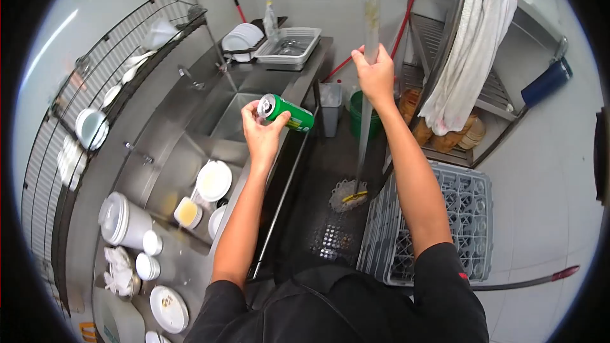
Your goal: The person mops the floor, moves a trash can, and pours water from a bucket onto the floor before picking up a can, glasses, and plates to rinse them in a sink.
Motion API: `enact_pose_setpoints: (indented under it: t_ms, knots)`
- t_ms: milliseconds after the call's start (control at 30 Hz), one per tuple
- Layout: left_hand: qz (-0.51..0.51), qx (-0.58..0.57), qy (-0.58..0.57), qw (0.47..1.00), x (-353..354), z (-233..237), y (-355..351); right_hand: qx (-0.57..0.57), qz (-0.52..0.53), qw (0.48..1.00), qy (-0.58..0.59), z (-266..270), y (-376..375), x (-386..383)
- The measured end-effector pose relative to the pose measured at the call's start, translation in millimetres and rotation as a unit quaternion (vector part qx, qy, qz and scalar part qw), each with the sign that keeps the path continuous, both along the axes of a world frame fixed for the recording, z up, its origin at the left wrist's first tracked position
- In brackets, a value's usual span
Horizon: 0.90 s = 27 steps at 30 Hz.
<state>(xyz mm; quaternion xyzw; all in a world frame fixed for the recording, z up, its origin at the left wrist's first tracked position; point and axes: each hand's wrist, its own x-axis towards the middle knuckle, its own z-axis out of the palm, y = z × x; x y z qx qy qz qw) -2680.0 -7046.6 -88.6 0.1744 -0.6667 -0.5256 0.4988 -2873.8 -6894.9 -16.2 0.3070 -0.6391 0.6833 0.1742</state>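
Head view: can on its side, clamped in left hand, above the front edge of the desk, just right of the sink. Right hand closed round the pole, upright, with mop head down on the dark mat. Narrow aisle between desk edge and crate on the floor. Ahead, bin and bucket closing the aisle's far end. Plates crowding the desk by the left elbow.
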Motion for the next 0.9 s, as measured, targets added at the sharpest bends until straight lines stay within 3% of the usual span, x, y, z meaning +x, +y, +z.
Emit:
enact_pose_setpoints:
  t_ms: [133,400,467,533,733,900]
  knots:
    - [-0.014,0.043,0.003,0.999,-112.5,-26.0,-27.1,-0.068,-0.068,0.994,0.056,-7.3,8.5,-105.7]
    - [-0.071,0.148,0.038,0.986,-372.2,-104.4,-105.7,-0.058,-0.104,0.992,-0.044,-9.3,-13.0,-257.8]
    - [-0.091,0.119,0.064,0.987,-453.9,-134.3,-134.4,-0.041,-0.107,0.992,-0.052,-17.1,-37.6,-307.0]
    - [-0.114,0.167,0.021,0.979,-514.3,-132.2,-150.5,-0.014,-0.131,0.987,-0.096,-24.7,-62.8,-346.3]
    - [-0.13,0.146,0.034,0.98,-702.9,-143.6,-183.8,-0.009,-0.178,0.968,-0.178,-52.7,-87.3,-425.2]
    - [-0.11,0.124,0.07,0.984,-830.7,-102.6,-200.7,-0.032,-0.201,0.952,-0.228,-56.6,-79.4,-432.0]
